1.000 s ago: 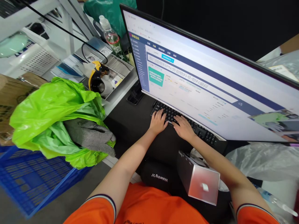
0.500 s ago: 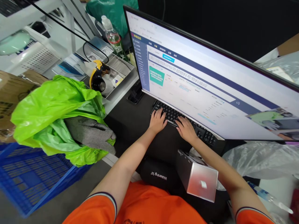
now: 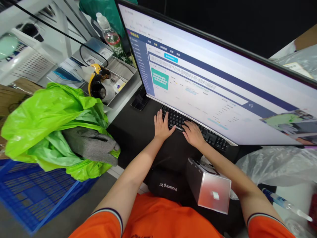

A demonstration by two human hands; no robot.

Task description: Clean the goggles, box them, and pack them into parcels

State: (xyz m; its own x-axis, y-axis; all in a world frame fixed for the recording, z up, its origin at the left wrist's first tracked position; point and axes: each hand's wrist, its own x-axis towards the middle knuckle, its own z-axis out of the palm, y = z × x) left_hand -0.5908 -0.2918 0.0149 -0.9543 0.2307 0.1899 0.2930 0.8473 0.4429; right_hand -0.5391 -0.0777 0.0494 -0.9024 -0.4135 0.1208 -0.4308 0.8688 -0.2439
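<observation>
My left hand (image 3: pixel 162 125) lies on the left end of a black keyboard (image 3: pixel 198 129) with its fingers stretched out and apart. My right hand (image 3: pixel 192 133) rests on the middle keys, fingers curved down onto them and holding nothing. A wide monitor (image 3: pixel 213 86) with a white and blue page stands right over the keyboard and hides its far edge. A black wrist pad (image 3: pixel 168 189) marked with white letters sits between my forearms, close to my orange shirt.
A shiny square box (image 3: pixel 210 190) stands under my right forearm. A bright green plastic bag (image 3: pixel 49 122) with a grey glove (image 3: pixel 89 145) sits on a blue crate (image 3: pixel 32 195) at left. A metal tray (image 3: pixel 123 82), a yellow-black scanner (image 3: pixel 95 84) and a bottle (image 3: pixel 111 36) stand behind. Clear plastic bags (image 3: pixel 279 168) lie at right.
My left hand has slid a little left on the keyboard and its fingers have straightened and spread. The view has shifted slightly, so everything sits a bit further left.
</observation>
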